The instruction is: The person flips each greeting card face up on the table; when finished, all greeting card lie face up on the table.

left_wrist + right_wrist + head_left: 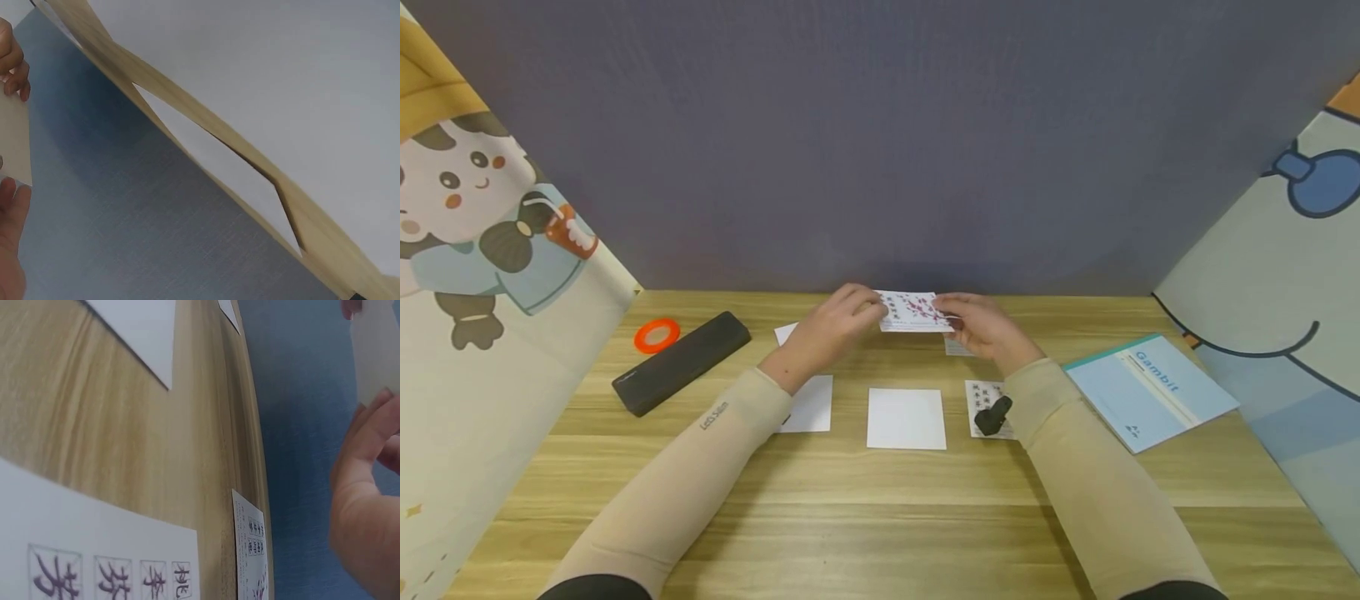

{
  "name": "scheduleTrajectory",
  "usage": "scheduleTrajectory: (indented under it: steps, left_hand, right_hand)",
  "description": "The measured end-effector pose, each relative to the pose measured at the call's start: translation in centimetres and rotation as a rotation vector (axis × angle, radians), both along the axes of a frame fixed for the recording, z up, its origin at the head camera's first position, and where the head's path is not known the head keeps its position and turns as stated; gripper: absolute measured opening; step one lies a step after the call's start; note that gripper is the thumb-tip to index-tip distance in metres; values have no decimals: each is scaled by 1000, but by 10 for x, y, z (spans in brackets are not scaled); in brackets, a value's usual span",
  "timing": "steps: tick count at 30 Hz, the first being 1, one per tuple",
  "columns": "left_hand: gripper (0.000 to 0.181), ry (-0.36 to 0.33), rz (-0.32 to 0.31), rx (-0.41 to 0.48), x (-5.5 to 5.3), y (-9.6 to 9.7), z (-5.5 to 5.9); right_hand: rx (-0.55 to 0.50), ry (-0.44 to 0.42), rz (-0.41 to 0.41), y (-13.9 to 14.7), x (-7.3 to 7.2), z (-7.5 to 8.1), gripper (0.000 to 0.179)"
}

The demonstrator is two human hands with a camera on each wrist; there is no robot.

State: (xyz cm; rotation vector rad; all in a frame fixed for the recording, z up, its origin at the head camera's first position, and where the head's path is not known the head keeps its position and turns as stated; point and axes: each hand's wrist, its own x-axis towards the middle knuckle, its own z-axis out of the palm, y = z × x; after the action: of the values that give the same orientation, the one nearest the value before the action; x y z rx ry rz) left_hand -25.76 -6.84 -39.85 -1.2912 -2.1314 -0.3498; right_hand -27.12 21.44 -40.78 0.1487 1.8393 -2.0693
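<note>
Grip: grasping on both sides. Holding printed card (912, 312) raised above far part of bench (887, 533), near grey panel (887, 150). Pinched near left edge by left hand (842, 321), near right edge by right hand (981, 325). Gripped at opposite ends probably to steady a thin, light sheet against sagging or twisting, and to leave most of the printed face uncovered. Turned print side toward the head view; plain reverse toward both wrist views.

On bench below: blank square (907, 419) at centre, between left white card (814, 404) and lettered card (979, 396). Spaced apart, presumably to stay separately reachable. Behind right hand, half-hidden card (957, 347); behind left hand, far white card (785, 333). Set off to the sides, likely to free the middle: black case (681, 364) and orange ring (657, 336) at left, blue booklet (1150, 392) at right.

Pose: both forearms in beige sleeves (715, 483), reaching forward and converging on the card. Passing over left white card and lettered card, covering part of each. Hands nearly level, facing across the card.
</note>
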Motion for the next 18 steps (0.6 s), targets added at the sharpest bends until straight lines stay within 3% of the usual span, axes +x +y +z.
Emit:
scheduleTrajectory:
  steps: [7, 11, 18]
  left_hand:
    - [16, -60, 48, 76, -5, -4, -4]
    - [18, -109, 98, 123, -7, -7, -4]
    - [26, -270, 190, 140, -5, -12, -1]
  right_hand:
    - [37, 12, -7, -2, 1, 5, 11]
    - [64, 20, -14, -4, 2, 8, 13]
    - [107, 30, -19, -9, 0, 7, 23]
